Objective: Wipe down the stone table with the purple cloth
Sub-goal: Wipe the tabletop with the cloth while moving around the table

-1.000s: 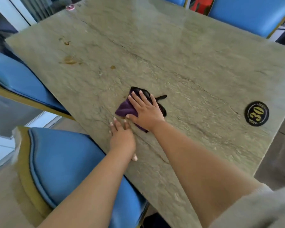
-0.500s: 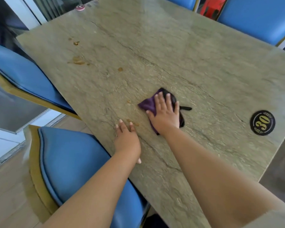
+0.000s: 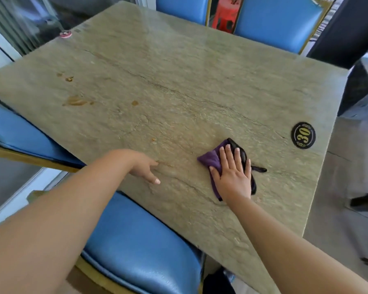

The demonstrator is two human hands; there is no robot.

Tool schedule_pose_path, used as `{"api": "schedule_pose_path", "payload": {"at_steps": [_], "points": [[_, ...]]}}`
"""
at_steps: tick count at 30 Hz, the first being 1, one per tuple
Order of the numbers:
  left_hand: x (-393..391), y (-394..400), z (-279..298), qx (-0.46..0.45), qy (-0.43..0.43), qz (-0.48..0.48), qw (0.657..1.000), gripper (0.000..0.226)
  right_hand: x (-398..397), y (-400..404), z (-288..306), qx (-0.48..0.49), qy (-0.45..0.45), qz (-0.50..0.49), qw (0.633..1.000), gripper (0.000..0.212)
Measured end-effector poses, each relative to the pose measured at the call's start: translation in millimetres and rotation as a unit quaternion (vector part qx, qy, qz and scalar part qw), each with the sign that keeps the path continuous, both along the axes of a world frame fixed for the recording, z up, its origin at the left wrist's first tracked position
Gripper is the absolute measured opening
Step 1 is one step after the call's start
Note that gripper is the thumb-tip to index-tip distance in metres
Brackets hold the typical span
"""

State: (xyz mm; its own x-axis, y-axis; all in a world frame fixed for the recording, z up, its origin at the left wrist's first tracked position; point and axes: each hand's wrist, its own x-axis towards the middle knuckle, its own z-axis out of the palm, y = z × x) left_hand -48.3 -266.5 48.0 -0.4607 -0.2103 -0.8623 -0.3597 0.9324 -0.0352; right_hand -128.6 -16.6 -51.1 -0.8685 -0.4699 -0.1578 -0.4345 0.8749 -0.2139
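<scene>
Right hand (image 3: 233,177) flat, fingers straight, pressing purple cloth (image 3: 210,159) on worktop (image 3: 179,71). Left hand (image 3: 145,167) relaxed, holding nothing, resting near edge. Brown stains (image 3: 75,101) far beyond left hand; risk: short strokes never reach them.

Right hand (image 3: 232,177) flat on purple cloth (image 3: 210,159)

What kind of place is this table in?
Probably a restaurant or cafe: the stone table carries a round number-30 badge, matching blue padded chairs surround it, and brown food stains mark the top.
</scene>
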Motion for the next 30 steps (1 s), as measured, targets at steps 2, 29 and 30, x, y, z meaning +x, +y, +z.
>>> {"api": "schedule_pose_path", "payload": {"at_steps": [2,29,30], "points": [[0.4,-13.7,3.5,0.014,0.031,-0.035,0.999,0.082,28.3,-0.9,1.5,0.002,-0.002,-0.026,1.000,0.071],[29.2,-98.1,-49.8,0.060,0.082,-0.081,0.992,0.163,124.0,-88.9,17.3,0.093,-0.135,0.041,0.986,0.105],[29.2,-97.5,-49.1,0.059,0.083,-0.083,0.991,0.162,124.8,-95.8,16.9,0.094,-0.126,0.056,0.986,0.105]]}}
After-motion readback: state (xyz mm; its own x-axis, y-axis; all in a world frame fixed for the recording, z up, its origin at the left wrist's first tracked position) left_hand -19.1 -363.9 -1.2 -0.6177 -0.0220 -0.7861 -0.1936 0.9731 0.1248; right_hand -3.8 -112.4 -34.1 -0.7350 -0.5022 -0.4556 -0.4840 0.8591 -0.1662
